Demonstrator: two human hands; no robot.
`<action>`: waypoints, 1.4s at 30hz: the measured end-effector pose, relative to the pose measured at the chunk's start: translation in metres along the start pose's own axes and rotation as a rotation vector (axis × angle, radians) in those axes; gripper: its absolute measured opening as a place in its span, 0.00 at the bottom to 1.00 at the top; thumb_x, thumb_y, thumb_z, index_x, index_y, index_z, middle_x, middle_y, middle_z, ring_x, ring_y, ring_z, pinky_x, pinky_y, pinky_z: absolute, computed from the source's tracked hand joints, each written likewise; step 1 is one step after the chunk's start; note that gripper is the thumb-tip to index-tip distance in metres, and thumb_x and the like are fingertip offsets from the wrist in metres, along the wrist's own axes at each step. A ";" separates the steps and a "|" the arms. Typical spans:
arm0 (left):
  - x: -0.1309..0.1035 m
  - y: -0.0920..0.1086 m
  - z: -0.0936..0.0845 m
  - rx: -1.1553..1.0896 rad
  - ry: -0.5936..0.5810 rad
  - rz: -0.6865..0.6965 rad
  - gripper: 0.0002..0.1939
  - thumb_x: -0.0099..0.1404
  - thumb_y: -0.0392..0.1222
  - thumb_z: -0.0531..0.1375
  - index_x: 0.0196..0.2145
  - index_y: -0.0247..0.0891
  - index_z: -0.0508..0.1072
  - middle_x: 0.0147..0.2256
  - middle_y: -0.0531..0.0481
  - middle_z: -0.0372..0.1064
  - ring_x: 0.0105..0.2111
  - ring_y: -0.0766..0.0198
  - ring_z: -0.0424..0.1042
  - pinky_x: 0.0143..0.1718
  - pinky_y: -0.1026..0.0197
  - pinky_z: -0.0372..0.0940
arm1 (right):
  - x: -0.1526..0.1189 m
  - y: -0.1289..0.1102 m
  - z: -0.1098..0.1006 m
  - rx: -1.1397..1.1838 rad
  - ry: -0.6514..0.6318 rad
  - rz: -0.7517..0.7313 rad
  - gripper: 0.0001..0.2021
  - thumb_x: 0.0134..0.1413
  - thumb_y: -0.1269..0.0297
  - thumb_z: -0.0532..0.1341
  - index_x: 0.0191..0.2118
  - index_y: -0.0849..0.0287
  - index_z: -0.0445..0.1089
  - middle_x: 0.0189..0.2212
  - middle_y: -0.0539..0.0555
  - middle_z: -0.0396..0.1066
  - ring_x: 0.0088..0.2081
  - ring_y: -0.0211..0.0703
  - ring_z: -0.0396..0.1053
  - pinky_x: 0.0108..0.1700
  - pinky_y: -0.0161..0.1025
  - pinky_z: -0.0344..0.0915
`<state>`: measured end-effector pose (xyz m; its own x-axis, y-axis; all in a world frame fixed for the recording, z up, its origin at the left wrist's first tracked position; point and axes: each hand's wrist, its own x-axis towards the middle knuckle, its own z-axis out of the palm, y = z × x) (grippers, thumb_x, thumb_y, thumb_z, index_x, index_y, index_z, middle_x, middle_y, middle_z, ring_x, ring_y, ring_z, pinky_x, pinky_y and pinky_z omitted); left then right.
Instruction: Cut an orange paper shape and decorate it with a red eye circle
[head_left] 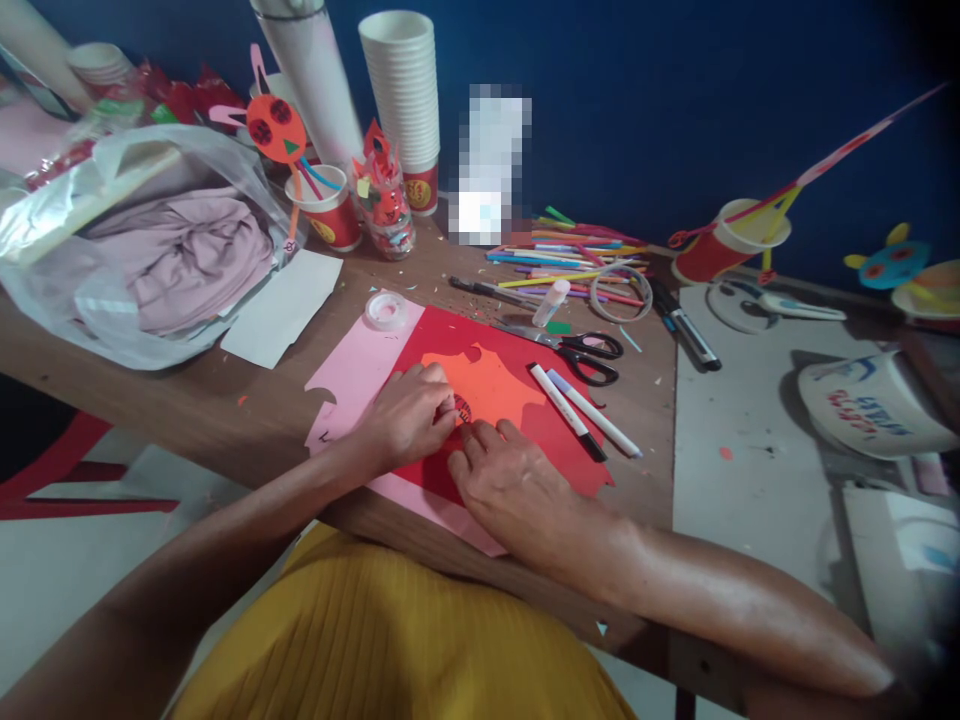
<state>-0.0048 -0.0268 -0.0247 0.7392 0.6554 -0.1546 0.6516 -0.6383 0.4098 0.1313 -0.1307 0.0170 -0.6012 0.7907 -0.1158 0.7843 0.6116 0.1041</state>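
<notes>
My left hand [415, 415] is closed, its thumb and index finger pinching the edge of a small orange-red paper piece [463, 408] with black drawn lines. At the lower edge of this piece, the bent fingers of my right hand [514, 475] meet it. Much of the piece is hidden by my fingers. Beneath both hands lies red paper [420, 350], with a cut sheet of orange paper [499, 385] on it. A pink sheet [345, 375] sticks out below the red one.
Right of the papers lie scissors [574, 350], two slim markers [574, 410] and a glue stick [551, 303]. A tape roll [385, 311] rests on the pink sheet. Behind are coloured sticks [570, 260], stacked paper cups [401, 100] and a plastic bag [150, 240].
</notes>
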 end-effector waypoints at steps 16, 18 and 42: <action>0.001 0.000 0.001 0.017 0.006 0.000 0.09 0.59 0.37 0.54 0.22 0.37 0.67 0.30 0.48 0.64 0.32 0.60 0.64 0.36 0.58 0.58 | 0.001 -0.002 0.000 -0.003 -0.009 0.006 0.09 0.55 0.76 0.50 0.37 0.66 0.66 0.30 0.62 0.70 0.32 0.51 0.68 0.32 0.43 0.61; 0.001 0.001 0.000 0.019 0.003 -0.006 0.09 0.59 0.37 0.53 0.22 0.37 0.67 0.30 0.48 0.65 0.32 0.61 0.64 0.36 0.58 0.58 | 0.001 -0.001 -0.002 -0.004 -0.014 0.003 0.09 0.55 0.77 0.49 0.36 0.66 0.66 0.30 0.62 0.70 0.32 0.51 0.68 0.32 0.43 0.61; 0.002 0.000 0.002 0.022 0.013 -0.003 0.10 0.60 0.37 0.53 0.21 0.37 0.66 0.30 0.48 0.65 0.32 0.60 0.64 0.35 0.58 0.57 | 0.002 -0.001 0.011 0.032 0.042 0.043 0.07 0.53 0.77 0.52 0.36 0.65 0.65 0.31 0.62 0.71 0.33 0.51 0.68 0.35 0.44 0.62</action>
<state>-0.0033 -0.0265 -0.0265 0.7348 0.6628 -0.1442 0.6579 -0.6447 0.3893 0.1306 -0.1302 0.0062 -0.5719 0.8173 -0.0700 0.8139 0.5760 0.0765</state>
